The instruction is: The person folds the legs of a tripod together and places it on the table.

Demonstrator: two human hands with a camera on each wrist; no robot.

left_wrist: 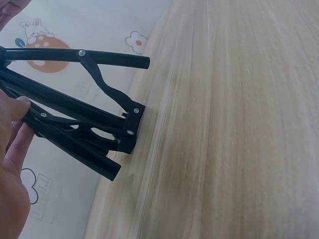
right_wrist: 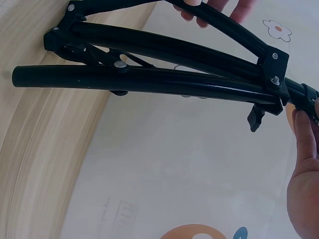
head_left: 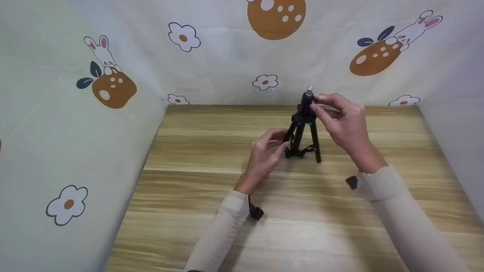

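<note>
A small black tripod [head_left: 299, 132] with a silver screw tip stands upright over the wooden table, its legs partly spread. My left hand [head_left: 266, 153] pinches one leg between thumb and fingers; in the left wrist view the thumb [left_wrist: 19, 107] lies against that leg beside a brace. Up at the tripod's head, my right hand [head_left: 346, 122] grips the black upper part just below the silver tip. The right wrist view shows the leg braces [right_wrist: 107, 59], the collar [right_wrist: 273, 79] where the legs meet, and a small black knob [right_wrist: 255, 118] beneath it.
The wood-grain table [head_left: 211, 181] spreads in front of and around the tripod. A pale cloth wall [head_left: 219, 71] printed with flowers, rabbits and oranges rises close behind, with similar walls at left and right. Black straps show near both sleeve cuffs.
</note>
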